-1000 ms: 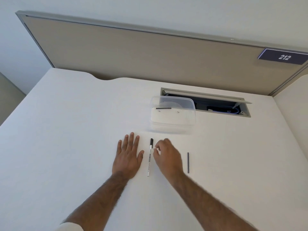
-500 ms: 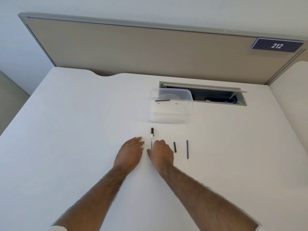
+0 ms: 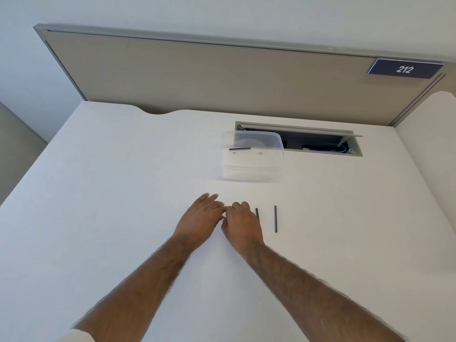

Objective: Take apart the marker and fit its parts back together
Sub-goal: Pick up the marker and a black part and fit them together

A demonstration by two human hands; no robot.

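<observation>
White table fills most of the view, backed by a beige partition panel that carries a dark sign reading 212 at its far right corner. Set into the table's far side is an open cable hatch, with wires faintly visible inside. A clear plastic container stands in front of the hatch's left end, partly covering it; a short dark rod lies inside it, running left to right.

Nearer the camera, both hands meet at the table's middle, well short of the container. The left hand lies knuckles up with its fingers stretched forward and curling rightward; the right hand is curled, its fingertips against those of the left. Between them only a small sliver of the marker shows, so which way its long axis runs cannot be told. Both hands seem closed on it, though the grip itself is hidden.

Just beside the right hand, a short dark piece lies on the table, its near end hidden by the hand, pointing away from the camera. Farther right, clear of the hand, a long thin dark rod lies parallel to it, also pointing away.
</observation>
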